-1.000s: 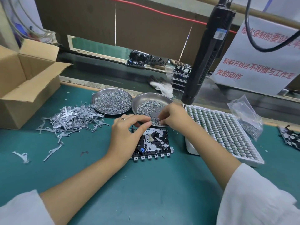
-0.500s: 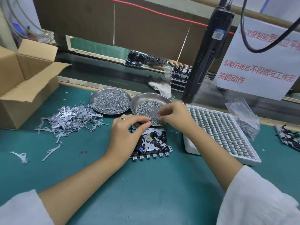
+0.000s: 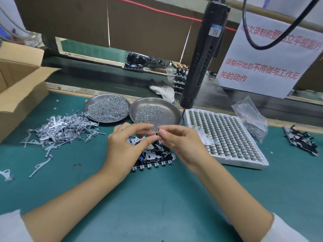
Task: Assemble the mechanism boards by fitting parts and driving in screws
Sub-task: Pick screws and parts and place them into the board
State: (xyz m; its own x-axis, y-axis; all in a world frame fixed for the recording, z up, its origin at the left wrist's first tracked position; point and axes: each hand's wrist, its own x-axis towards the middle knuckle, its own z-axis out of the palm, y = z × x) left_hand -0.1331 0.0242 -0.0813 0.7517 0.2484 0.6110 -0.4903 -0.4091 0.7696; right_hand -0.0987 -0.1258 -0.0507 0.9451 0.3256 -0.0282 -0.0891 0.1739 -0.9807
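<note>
Both hands meet just above the mechanism board (image 3: 153, 154), which lies flat on the green desk (image 3: 157, 198) near the middle, closer to the far edge than the near one. The left hand (image 3: 125, 145) curls its thumb and forefinger toward the right hand (image 3: 181, 142), and the fingertips of both close together on a tiny dark part (image 3: 156, 133); which hand truly bears it cannot be told, but both pinch at it. The part is held over the far side of the board, just in front of the nearer steel dish.

Behind the hands, toward the far edge, stand two round steel dishes: the left dish (image 3: 107, 109) heaped with screws, the right dish (image 3: 155, 110) holding a thinner scatter of them. A black electric screwdriver (image 3: 202, 55) hangs on its cable, its tip just beside the right dish's rim. To the right lies a white tray (image 3: 225, 137) filled with rows of small parts, with a clear bag (image 3: 251, 117) of screws leaning at its far right corner. A second board (image 3: 300, 140) lies near the desk's right edge. A pile of grey metal levers (image 3: 57, 130) spreads toward the left, and an open cardboard box (image 3: 19, 88) sits at the far left corner.
</note>
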